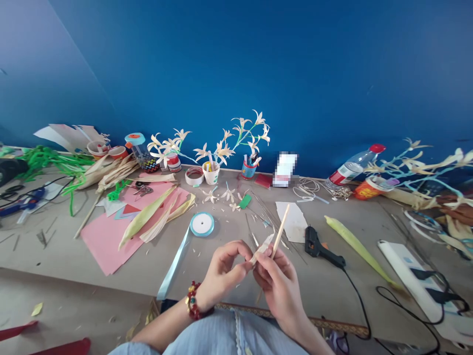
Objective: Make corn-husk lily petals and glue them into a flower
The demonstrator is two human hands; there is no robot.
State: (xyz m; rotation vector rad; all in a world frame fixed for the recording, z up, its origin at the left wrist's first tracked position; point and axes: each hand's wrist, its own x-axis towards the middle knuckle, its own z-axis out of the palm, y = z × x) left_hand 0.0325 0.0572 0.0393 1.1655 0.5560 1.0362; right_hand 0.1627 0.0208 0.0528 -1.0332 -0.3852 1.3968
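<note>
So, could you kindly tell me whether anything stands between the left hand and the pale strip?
Nothing visible does: the left hand touches the lower end of the pale strip. The wooden stick in the right hand stands to the strip's right, not between them.

a slim, pale wooden stick (281, 229) we hold slanted upward, a thin whitish strip (264, 243) we pinch just beside it, also slanting

By the near edge of the table (144, 271), the left hand (229, 266) and right hand (279, 283) pinch a pale strip (263, 245), the right also holding a stick (281, 229), and flowers (223, 152) line the far edge.
</note>
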